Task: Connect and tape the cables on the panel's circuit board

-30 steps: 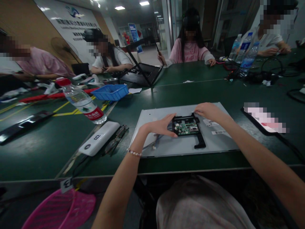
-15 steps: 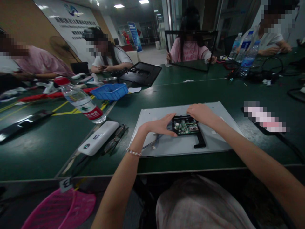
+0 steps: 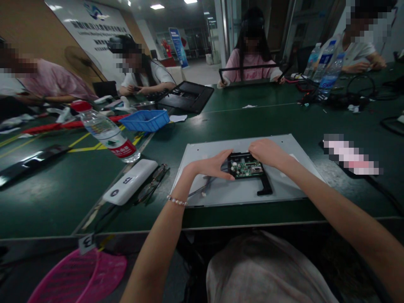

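A green circuit board [image 3: 245, 169] sits in a black plastic frame [image 3: 265, 185], whose arm sticks out at the lower right. Both rest on a flat grey panel [image 3: 296, 189]. My left hand [image 3: 213, 165] spans the frame's left side, thumb at the lower edge and fingers at the upper corner, gripping it. Over the upper right edge of the frame, my right hand [image 3: 265, 151] is closed with its fingers curled down; what its fingertips pinch, if anything, is hidden. Thin cables [image 3: 202, 190] run out below my left hand onto the panel.
Left of the panel are glasses [image 3: 153, 185], a white power bank [image 3: 131, 182], a water bottle [image 3: 107, 132] and a blue tray [image 3: 147, 120]. A blurred-out device [image 3: 352, 155] lies right. Across the table, a person holds a black rectangular frame [image 3: 249, 67]; other people sit around.
My right hand has shifted very slightly along the frame's upper edge; my left hand stays put. The person opposite has tipped the large black frame down from upright.
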`<state>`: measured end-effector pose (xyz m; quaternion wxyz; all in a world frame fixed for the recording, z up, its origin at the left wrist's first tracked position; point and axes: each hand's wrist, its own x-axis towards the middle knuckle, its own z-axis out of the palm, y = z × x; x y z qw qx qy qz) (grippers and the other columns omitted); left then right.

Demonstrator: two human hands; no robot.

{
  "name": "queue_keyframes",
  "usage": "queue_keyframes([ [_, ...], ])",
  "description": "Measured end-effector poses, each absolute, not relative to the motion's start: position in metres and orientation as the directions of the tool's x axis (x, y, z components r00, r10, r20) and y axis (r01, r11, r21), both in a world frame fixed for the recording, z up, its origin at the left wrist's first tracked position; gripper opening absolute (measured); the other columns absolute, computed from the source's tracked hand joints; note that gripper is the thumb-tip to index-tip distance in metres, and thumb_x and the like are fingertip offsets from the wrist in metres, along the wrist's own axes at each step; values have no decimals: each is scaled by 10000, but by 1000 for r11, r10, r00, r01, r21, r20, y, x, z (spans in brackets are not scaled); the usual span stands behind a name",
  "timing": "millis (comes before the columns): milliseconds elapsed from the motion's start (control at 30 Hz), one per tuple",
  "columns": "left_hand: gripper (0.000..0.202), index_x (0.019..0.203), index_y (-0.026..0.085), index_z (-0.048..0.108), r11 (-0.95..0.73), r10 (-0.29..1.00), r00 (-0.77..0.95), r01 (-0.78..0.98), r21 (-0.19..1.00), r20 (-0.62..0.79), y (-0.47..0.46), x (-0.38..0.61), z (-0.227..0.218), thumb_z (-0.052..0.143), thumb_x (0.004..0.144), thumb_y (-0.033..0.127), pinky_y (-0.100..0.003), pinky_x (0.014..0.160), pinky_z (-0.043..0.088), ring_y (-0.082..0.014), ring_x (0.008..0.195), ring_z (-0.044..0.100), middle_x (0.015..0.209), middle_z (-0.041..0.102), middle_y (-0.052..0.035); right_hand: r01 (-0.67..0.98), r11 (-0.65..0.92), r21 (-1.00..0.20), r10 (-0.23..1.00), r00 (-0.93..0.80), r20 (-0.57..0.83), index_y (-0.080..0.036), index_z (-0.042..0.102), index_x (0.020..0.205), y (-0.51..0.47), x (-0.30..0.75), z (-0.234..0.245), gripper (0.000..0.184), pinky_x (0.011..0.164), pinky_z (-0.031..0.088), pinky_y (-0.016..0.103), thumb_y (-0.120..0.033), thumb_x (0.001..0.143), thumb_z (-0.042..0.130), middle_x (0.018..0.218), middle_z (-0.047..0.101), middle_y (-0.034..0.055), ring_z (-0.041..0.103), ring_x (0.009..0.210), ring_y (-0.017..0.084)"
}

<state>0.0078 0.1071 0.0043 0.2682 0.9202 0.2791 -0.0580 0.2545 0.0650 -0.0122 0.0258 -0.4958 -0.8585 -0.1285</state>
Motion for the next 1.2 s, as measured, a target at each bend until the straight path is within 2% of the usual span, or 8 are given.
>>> queue_keyframes([
  [200,1178,1494,103,10,-694,485,837,545,470,-254,106,8,4,616,677,698,-398,1175,121,-335,1440,95,1572,45,-169,871,461,171,855,-487,179,-126,694,882,65,253,-14,291,671,435,345,-139,902,404,903,709,148,650,807,251],
  [500,1153,1490,93,15,-719,462,860,506,477,-215,110,5,-2,619,702,680,-434,1167,129,-347,1435,104,1564,59,-196,889,450,87,867,-458,194,-151,691,970,60,257,-11,264,677,425,303,-160,907,435,949,700,123,636,869,228],
  [900,1136,1490,90,35,-724,463,864,498,478,-199,110,5,-3,632,711,661,-459,1160,150,-350,1431,129,1558,74,-212,883,456,113,860,-469,200,-121,705,908,61,258,-12,286,738,420,335,-149,911,420,914,697,149,630,857,243],
  [1033,1117,1494,121,29,-743,452,873,481,466,-182,111,4,-3,620,720,667,-441,1156,162,-336,1431,146,1560,91,-198,893,450,21,872,-444,206,-138,703,943,61,259,-13,278,755,433,325,-190,912,432,955,691,139,628,886,239],
  [1200,1143,1495,102,30,-726,480,854,516,454,-202,110,4,-2,629,706,674,-455,1150,183,-347,1429,148,1557,82,-212,869,460,-182,884,-432,177,-175,700,1011,63,268,-14,287,823,450,330,-285,914,454,1054,691,104,619,965,237],
])
